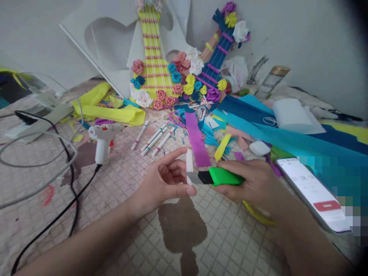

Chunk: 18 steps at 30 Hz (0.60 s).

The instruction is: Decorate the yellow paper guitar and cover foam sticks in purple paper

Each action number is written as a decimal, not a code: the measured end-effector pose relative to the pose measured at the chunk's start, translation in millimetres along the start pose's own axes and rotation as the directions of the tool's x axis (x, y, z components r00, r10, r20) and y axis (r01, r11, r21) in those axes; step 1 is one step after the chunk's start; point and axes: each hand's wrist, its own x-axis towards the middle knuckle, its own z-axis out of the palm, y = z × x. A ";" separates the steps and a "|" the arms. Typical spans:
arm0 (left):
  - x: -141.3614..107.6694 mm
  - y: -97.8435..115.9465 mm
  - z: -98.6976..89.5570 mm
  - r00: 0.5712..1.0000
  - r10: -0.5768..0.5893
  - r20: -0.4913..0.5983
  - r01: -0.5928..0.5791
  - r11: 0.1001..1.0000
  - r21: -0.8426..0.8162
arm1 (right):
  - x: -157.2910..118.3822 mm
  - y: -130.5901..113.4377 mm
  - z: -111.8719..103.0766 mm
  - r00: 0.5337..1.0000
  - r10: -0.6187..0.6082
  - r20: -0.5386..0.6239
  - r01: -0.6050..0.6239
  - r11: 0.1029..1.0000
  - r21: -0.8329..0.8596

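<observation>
My left hand [162,176] pinches a thin white strip [189,163] upright between thumb and fingertips; its material is hard to tell. A green utility knife [227,176] with a black collar is gripped in my right hand [255,180]. Its blade [195,177] points left and meets the lower part of the white strip. Both hands are above the tiled-pattern tabletop [129,245]. Just beyond them lies a purple paper strip [198,142], with a small yellow paper piece [222,147] to its right.
A white glue gun [102,145] with a black cord stands at left, near several markers [158,140]. Flower-decorated yellow [156,73] and blue [214,61] paper guitars lean at the back. Blue crepe paper [258,122] and a phone [313,195] lie at right.
</observation>
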 end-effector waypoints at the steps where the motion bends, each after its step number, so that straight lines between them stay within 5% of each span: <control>1: -0.2 0.2 -0.1 1.000 0.008 0.008 -0.008 1.000 0.002 | 0.3 -0.5 -0.6 1.000 0.004 -0.001 -0.004 1.000 -0.006; 18: 0.1 6.0 5.6 0.999 0.006 -0.044 -0.003 0.997 0.071 | -0.4 -1.5 4.4 0.999 -0.013 -0.033 0.012 0.999 -0.043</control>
